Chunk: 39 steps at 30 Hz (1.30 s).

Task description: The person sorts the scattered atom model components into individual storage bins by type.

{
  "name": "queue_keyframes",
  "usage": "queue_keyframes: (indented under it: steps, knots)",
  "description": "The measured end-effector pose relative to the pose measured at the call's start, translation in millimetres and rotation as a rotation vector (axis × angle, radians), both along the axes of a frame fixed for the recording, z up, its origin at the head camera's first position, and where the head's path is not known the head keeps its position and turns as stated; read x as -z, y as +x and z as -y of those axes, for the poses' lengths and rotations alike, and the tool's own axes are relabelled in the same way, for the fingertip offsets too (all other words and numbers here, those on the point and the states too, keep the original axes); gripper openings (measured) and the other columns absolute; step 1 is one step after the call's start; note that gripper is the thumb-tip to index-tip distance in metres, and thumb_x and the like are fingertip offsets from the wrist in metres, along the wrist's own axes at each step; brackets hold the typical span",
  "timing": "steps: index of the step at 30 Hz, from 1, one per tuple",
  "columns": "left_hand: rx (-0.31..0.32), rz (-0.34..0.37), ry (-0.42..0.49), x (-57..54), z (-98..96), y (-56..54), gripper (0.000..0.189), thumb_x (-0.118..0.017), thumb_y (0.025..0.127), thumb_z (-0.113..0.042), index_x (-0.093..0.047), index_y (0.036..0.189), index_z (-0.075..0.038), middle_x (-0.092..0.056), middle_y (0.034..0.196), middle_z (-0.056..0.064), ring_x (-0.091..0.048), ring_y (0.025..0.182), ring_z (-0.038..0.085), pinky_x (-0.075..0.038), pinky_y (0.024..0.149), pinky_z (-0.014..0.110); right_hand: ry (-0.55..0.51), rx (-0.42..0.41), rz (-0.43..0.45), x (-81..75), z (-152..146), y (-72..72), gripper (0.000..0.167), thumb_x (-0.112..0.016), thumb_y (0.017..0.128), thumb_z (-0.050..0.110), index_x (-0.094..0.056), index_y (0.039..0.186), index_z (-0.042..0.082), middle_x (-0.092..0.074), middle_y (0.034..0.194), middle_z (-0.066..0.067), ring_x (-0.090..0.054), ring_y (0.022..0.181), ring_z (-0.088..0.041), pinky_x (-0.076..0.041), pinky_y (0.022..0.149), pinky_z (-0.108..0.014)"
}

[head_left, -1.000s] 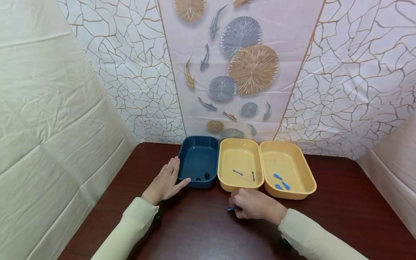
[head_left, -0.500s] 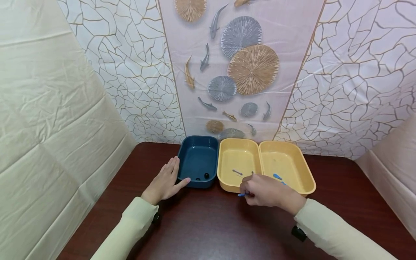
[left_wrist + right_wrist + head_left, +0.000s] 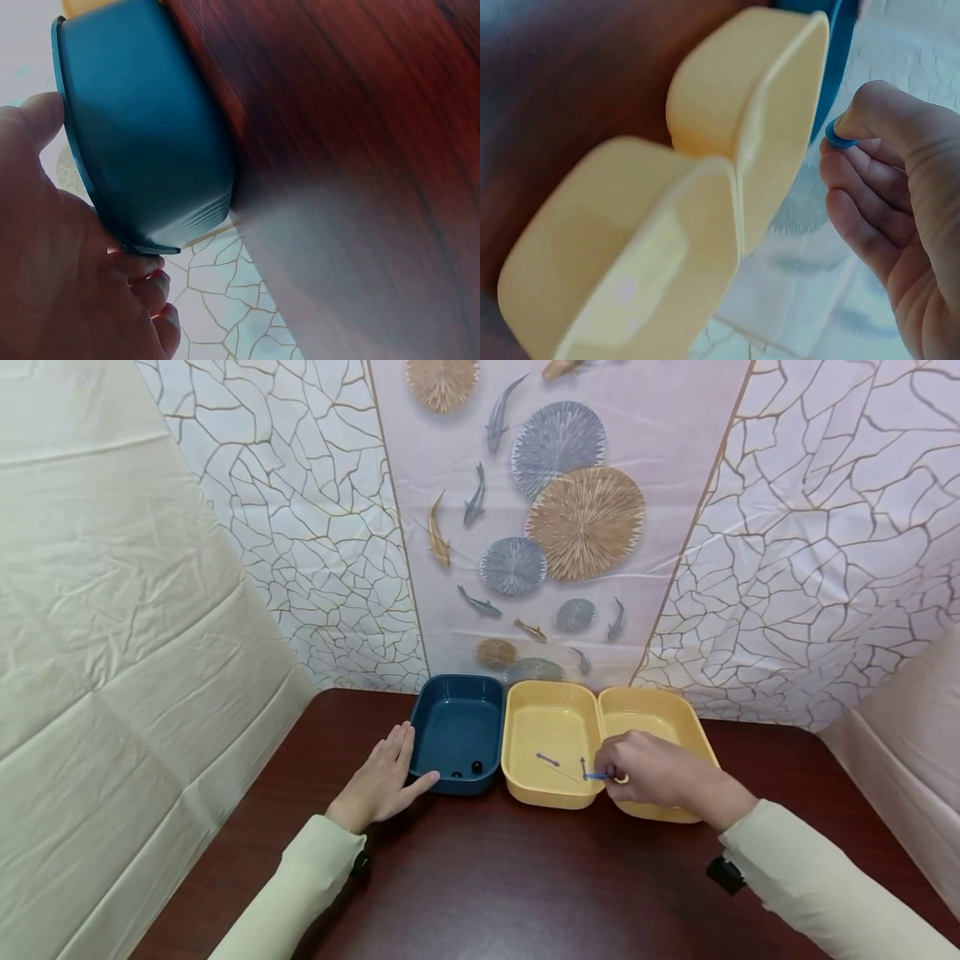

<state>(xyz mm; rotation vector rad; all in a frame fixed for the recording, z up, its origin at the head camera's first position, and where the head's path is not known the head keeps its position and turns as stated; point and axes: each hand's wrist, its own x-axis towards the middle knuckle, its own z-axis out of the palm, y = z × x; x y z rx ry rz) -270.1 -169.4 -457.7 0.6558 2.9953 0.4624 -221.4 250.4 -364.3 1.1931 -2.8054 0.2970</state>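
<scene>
My left hand (image 3: 378, 781) rests on the near-left corner of a dark blue tray (image 3: 457, 727), fingers straight along its side and thumb on the front rim. Two small black balls (image 3: 477, 767) lie inside that tray. With thumb and fingertips, my right hand (image 3: 663, 770) pinches a small blue piece (image 3: 598, 776); in the right wrist view its rounded blue end (image 3: 839, 136) shows, but its full shape is hidden. This hand is over the boundary between the middle yellow tray (image 3: 550, 717) and the right yellow tray (image 3: 648, 700).
Small purple-grey bar-shaped pieces (image 3: 548, 759) and a thin pale stick (image 3: 561, 772) lie in the middle tray. All three trays stand side by side near the back of the dark wooden table (image 3: 480, 877). A patterned cloth (image 3: 585, 527) hangs behind.
My right hand has moved right and away from me, from in front of the middle tray to above the right tray, carrying the blue piece. My left hand has stayed put.
</scene>
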Motion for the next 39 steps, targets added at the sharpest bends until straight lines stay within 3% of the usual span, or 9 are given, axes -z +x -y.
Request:
queue_keyframes:
  steps: [6, 12, 21, 31, 36, 39]
  knots:
    - [-0.001, -0.006, 0.001, -0.9, -0.1, 0.7, 0.096, -0.047, 0.107, -0.061, -0.012, 0.167, 0.006, -0.011, 0.177, 0.024, -0.012, 0.165, 0.042, -0.016, 0.134, 0.058, 0.017, 0.051, 0.012, -7.0, -21, -11.7, 0.014, -0.078, 0.082, 0.0, -0.074, 0.083, 0.013, -0.065, 0.078, 0.009, -0.056, 0.069, -0.001, -0.05, 0.061, -0.02]
    - [-0.009, -0.003, 0.001, -0.6, -1.0, 0.5, 0.097, -0.046, 0.106, -0.062, -0.011, 0.167, 0.005, -0.01, 0.177, 0.023, -0.013, 0.165, 0.042, -0.016, 0.134, 0.058, 0.043, 0.133, 0.078, -1.4, -39, -21.7, 0.017, -0.078, 0.086, 0.003, -0.071, 0.079, 0.017, -0.062, 0.075, 0.011, -0.052, 0.066, 0.0, -0.047, 0.06, -0.02]
    - [-0.015, 0.003, 0.0, 1.1, -1.6, 0.0, 0.098, -0.046, 0.106, -0.063, -0.01, 0.167, 0.004, -0.008, 0.178, 0.022, -0.012, 0.165, 0.041, -0.016, 0.134, 0.057, 0.033, 0.18, 0.091, 22.3, -63, -31.3, 0.021, -0.079, 0.084, 0.003, -0.07, 0.074, 0.018, -0.059, 0.07, 0.013, -0.046, 0.062, 0.001, -0.044, 0.059, -0.019]
    - [-0.01, 0.007, -0.011, -0.2, -2.4, -0.2, 0.097, -0.045, 0.106, -0.063, -0.01, 0.167, 0.004, -0.009, 0.178, 0.022, -0.012, 0.166, 0.041, -0.015, 0.134, 0.057, -0.008, 0.199, 0.141, 55.6, -73, -38.0, 0.019, -0.079, 0.091, 0.005, -0.072, 0.076, 0.014, -0.061, 0.068, 0.012, -0.048, 0.061, 0.002, -0.045, 0.06, -0.02]
    - [-0.01, 0.014, -0.013, -1.8, -2.7, -1.0, 0.097, -0.046, 0.106, -0.062, -0.01, 0.167, 0.004, -0.009, 0.177, 0.023, -0.012, 0.165, 0.042, -0.016, 0.134, 0.057, -0.001, 0.25, 0.149, 56.7, -75, -37.9, 0.005, -0.079, 0.093, 0.012, -0.077, 0.092, 0.008, -0.073, 0.086, 0.003, -0.064, 0.075, -0.007, -0.056, 0.068, -0.029]
    - [-0.01, 0.017, -0.017, -2.2, -2.7, -2.3, 0.097, -0.046, 0.106, -0.062, -0.011, 0.167, 0.005, -0.01, 0.177, 0.023, -0.012, 0.165, 0.042, -0.016, 0.134, 0.057, -0.006, 0.297, 0.113, 48.9, -76, -32.4, 0.022, -0.077, 0.096, 0.017, -0.077, 0.108, -0.001, -0.077, 0.103, -0.01, -0.072, 0.091, -0.021, -0.062, 0.078, -0.041]
